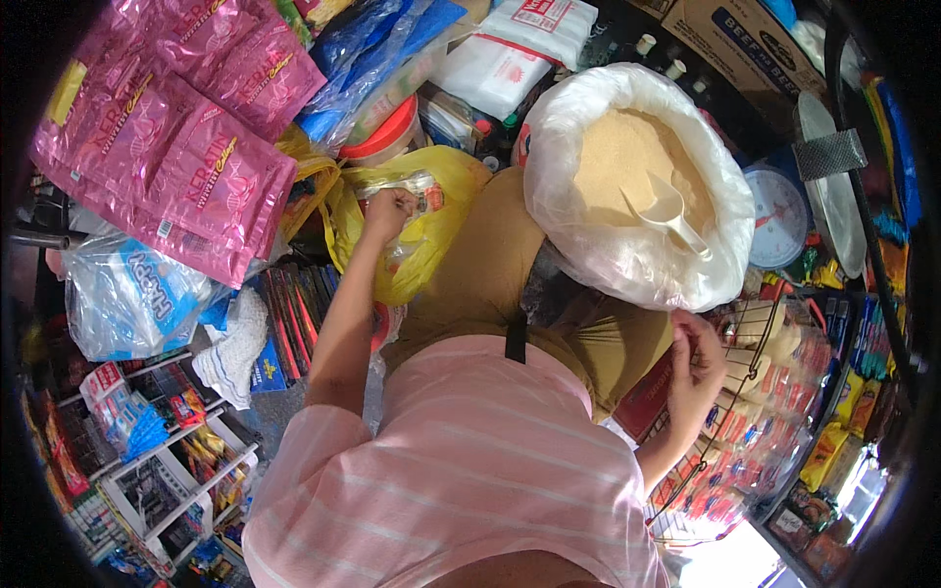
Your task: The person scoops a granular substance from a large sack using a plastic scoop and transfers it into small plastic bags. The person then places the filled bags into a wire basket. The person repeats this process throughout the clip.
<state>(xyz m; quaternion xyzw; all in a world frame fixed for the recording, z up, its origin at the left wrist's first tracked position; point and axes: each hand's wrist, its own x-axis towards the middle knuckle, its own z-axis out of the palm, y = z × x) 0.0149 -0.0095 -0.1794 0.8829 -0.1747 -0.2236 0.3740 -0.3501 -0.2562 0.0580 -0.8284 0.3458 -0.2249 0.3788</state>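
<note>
My left hand reaches into a yellow plastic bag, its fingers curled over a clear plastic packet with red print. The fingertips are hidden, so a firm grip cannot be confirmed. My right hand is loosely bent just below a large white plastic sack, beside a wire basket; nothing shows in it. The sack's mouth is rolled down around tan granules that look like brown sugar. A white plastic scoop lies partly sunk in them.
Pink sachet strips hang at upper left. A red-lidded tub stands behind the yellow bag. To the right are a dial scale and bagged goods in the basket. Bottles and a cardboard box stand at the back.
</note>
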